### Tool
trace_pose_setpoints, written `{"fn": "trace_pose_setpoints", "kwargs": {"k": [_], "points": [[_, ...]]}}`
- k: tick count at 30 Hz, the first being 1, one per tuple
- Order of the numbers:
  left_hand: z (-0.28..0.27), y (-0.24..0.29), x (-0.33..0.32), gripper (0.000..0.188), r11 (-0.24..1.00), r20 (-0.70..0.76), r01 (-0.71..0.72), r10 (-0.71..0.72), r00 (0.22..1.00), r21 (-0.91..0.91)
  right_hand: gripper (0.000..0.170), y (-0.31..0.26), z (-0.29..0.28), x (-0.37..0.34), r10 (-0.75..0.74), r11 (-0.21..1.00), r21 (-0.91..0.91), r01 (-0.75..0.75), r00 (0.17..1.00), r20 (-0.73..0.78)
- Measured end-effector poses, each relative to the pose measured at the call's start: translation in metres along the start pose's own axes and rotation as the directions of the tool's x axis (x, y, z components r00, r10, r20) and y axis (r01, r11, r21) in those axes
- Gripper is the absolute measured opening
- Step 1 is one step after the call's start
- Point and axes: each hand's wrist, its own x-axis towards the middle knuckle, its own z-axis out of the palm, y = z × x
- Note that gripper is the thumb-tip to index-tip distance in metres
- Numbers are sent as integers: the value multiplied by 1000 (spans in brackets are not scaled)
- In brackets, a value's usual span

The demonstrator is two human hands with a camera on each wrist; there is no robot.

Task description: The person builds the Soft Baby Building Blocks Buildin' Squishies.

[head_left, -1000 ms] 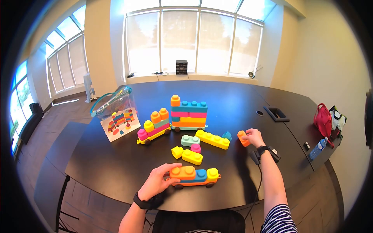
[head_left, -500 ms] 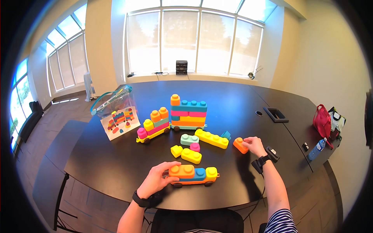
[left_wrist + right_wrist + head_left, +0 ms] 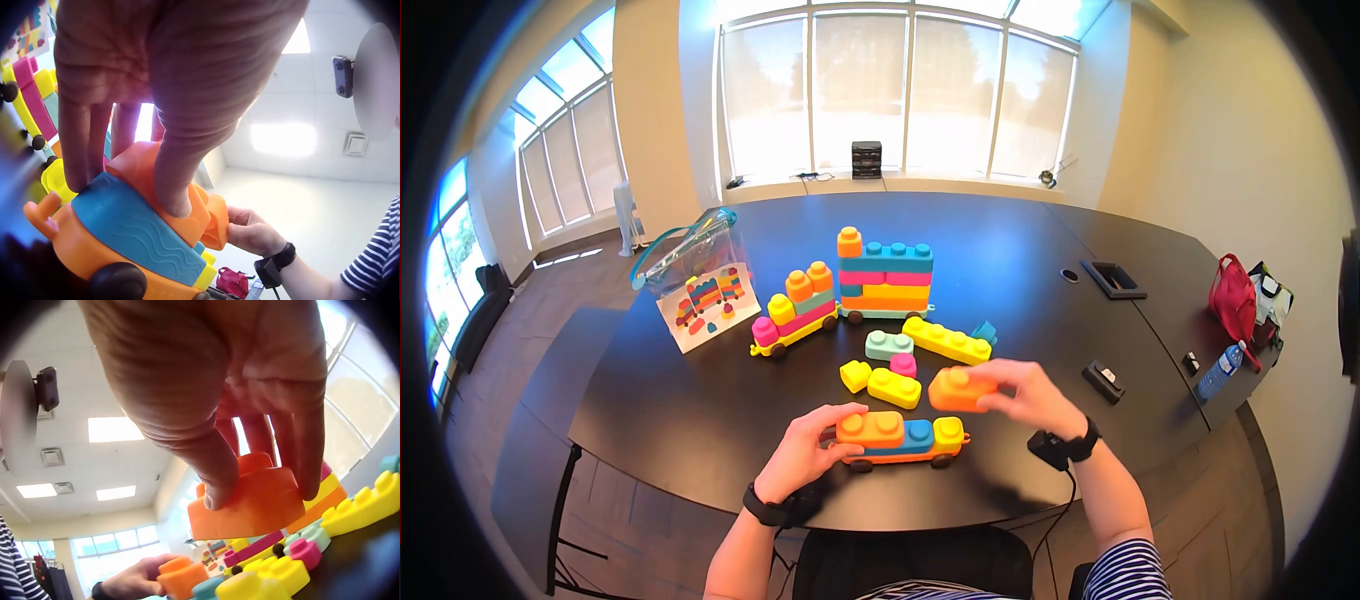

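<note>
In the head view my left hand (image 3: 812, 448) grips an orange block (image 3: 870, 428) seated at the left end of a small wheeled toy wagon. Thumb and fingers lie on opposite sides of that block in the left wrist view. Blue blocks (image 3: 128, 222) sit below and beside it on the orange wagon base (image 3: 81, 250), and a yellow block (image 3: 948, 431) tops the right end. My right hand (image 3: 1040, 400) pinches a second orange block (image 3: 250, 506) by its sides, raised just behind and right of the wagon.
Loose yellow (image 3: 894, 388), pink (image 3: 903, 365) and mint (image 3: 889, 346) blocks lie beyond the wagon, with a long yellow block (image 3: 946, 340). Two built wagons (image 3: 885, 275) stand farther back. A picture card (image 3: 710, 305) leans by a clear bag. A water bottle (image 3: 1222, 370) stands right.
My right hand has lifted the second orange block from the table at right and carried it left toward the wagon. The left hand keeps its hold on the wagon's orange block.
</note>
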Motion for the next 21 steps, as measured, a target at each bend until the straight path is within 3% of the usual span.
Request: {"fn": "trace_pose_setpoints", "kwargs": {"k": [2, 4, 21], "points": [[-1, 0, 0, 57, 1000, 0, 4, -4, 1000, 5, 49, -8, 12, -5, -82, 996, -18, 83, 995, 63], [-1, -1, -1, 58, 1000, 1, 11, -11, 1000, -8, 48, -8, 20, -9, -50, 999, -14, 53, 990, 134], [0, 3, 0, 58, 1000, 3, 5, -5, 1000, -5, 47, -25, 41, -4, -105, 962, -240, 129, 988, 109]]}}
